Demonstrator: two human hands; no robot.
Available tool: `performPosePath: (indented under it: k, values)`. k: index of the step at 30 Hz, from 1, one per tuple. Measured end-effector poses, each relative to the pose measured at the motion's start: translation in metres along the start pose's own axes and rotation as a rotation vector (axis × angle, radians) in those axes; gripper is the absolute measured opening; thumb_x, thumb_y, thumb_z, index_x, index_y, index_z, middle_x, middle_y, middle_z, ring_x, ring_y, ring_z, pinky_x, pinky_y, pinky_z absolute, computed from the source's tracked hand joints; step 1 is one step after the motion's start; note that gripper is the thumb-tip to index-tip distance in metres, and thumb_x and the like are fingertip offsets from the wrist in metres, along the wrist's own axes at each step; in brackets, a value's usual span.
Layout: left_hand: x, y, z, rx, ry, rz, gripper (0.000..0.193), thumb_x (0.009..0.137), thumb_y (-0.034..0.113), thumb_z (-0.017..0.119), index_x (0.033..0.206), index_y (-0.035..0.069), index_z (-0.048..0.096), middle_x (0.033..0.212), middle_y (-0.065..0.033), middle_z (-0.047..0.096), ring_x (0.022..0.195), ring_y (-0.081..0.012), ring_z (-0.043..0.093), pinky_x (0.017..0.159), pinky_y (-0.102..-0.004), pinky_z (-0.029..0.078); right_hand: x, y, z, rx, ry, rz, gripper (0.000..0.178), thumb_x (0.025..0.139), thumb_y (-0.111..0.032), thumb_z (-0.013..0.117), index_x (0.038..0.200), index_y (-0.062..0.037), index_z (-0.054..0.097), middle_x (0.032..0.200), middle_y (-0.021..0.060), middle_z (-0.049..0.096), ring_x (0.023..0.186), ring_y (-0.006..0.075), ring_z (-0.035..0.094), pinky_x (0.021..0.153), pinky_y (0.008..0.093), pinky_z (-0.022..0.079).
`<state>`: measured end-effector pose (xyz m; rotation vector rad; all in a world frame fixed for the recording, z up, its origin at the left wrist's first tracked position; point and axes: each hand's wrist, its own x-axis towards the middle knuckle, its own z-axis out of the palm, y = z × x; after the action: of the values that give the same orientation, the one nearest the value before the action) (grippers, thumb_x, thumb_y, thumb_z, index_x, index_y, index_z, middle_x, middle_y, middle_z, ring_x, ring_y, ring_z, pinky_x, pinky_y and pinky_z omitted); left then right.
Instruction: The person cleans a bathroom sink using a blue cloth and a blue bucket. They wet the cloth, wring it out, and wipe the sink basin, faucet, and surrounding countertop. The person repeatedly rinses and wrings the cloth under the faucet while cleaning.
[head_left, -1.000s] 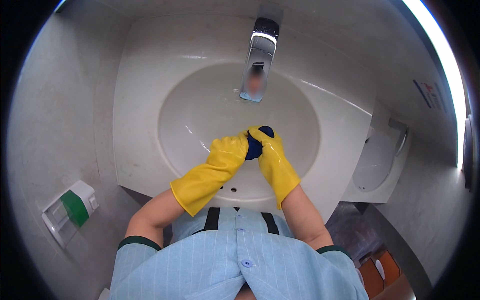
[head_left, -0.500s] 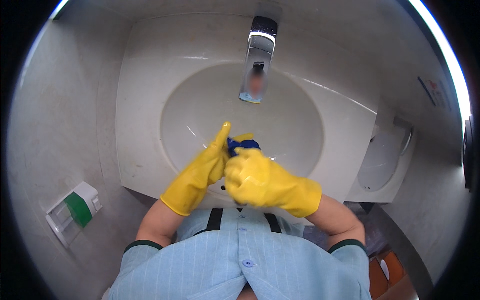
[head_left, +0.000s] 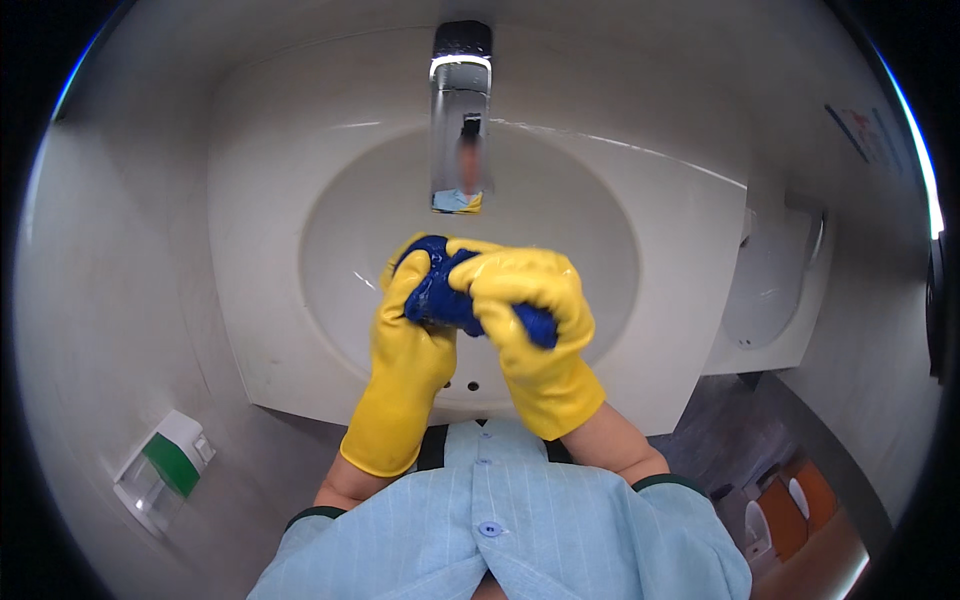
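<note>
A dark blue cloth (head_left: 432,292), wet and glossy, was bunched between the two yellow-gloved hands, held above the near half of a white oval basin (head_left: 335,250). The left hand (head_left: 404,325) gripped its left part, the thumb lying across the front and the other fingers curled behind. The right hand (head_left: 535,290) was closed around the right part, its fingers bent over the cloth, and a blue end stuck out below them. The hands were near each other, with a stretch of cloth showing between.

Beyond them, a shiny metal faucet (head_left: 461,130) stood out over the far side of the basin. A small dark hole (head_left: 473,386) marked the basin's near wall. The pale surface (head_left: 262,320) spread around the basin. Nearest the camera was the person's light blue shirt (head_left: 540,520). A white and green dispenser (head_left: 172,465) hung on the left wall, and a second sink (head_left: 765,290) stood to the right.
</note>
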<state>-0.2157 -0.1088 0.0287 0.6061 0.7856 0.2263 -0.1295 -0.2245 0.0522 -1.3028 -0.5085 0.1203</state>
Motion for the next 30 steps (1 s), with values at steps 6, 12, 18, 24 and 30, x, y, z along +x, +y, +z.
performPosePath:
  k: [6, 12, 18, 24, 30]
  values:
    - [-0.01, -0.001, 0.028, 0.171, -0.188, 0.529, 0.035, 0.1, -0.004, 0.065, 0.133, 0.006, 0.06, 0.134, -0.0199, 0.064, 0.124, -0.0347, 0.066, 0.108, -0.0525, 0.056, -0.012, 0.011, 0.009, 0.636, 0.521, 0.646, 0.011, 0.096, 0.004, 0.064, 0.106, -0.0009, 0.064, 0.096, 0.0105, 0.072, 0.09, 0.0202, 0.072, 0.088, 0.0343, 0.06]
    - [-0.026, 0.026, 0.051, 0.939, -0.417, 0.819, 0.022, 0.076, -0.011, 0.08, 0.091, 0.002, 0.071, 0.097, -0.0182, 0.069, 0.092, -0.0343, 0.073, 0.085, -0.041, 0.059, -0.005, 0.001, -0.004, 0.799, 0.55, 1.2, 0.01, 0.095, -0.01, 0.069, 0.103, -0.005, 0.066, 0.088, 0.0068, 0.067, 0.08, 0.0177, 0.067, 0.076, 0.0326, 0.057]
    - [-0.025, 0.041, 0.06, 1.167, -0.94, 0.843, 0.028, 0.061, -0.006, 0.077, 0.086, 0.003, 0.068, 0.086, -0.0123, 0.061, 0.079, -0.0346, 0.065, 0.069, -0.045, 0.053, 0.006, 0.009, -0.017, 0.629, 0.042, 1.479, 0.018, 0.098, -0.023, 0.066, 0.085, -0.0118, 0.062, 0.075, 0.0009, 0.057, 0.066, 0.0132, 0.055, 0.077, 0.0345, 0.054]
    - [-0.034, 0.033, 0.041, 1.383, -1.354, 1.007, 0.019, 0.064, 0.012, 0.075, 0.08, 0.008, 0.067, 0.084, -0.0095, 0.061, 0.08, -0.0302, 0.063, 0.071, -0.0488, 0.054, 0.03, 0.008, -0.002, 0.628, -0.138, 1.687, 0.021, 0.091, -0.018, 0.071, 0.079, -0.0049, 0.06, 0.064, 0.0048, 0.053, 0.05, 0.0153, 0.05, 0.067, 0.0417, 0.064]
    - [-0.021, 0.018, 0.035, 1.429, -1.614, 1.056, 0.02, 0.062, 0.028, 0.07, 0.073, 0.013, 0.062, 0.08, -0.0068, 0.058, 0.077, -0.0275, 0.058, 0.07, -0.0489, 0.051, 0.047, 0.022, 0.007, 0.35, -0.445, 1.678, 0.019, 0.091, -0.014, 0.073, 0.087, 0.0032, 0.065, 0.066, 0.0095, 0.056, 0.048, 0.0164, 0.053, 0.065, 0.0442, 0.067]
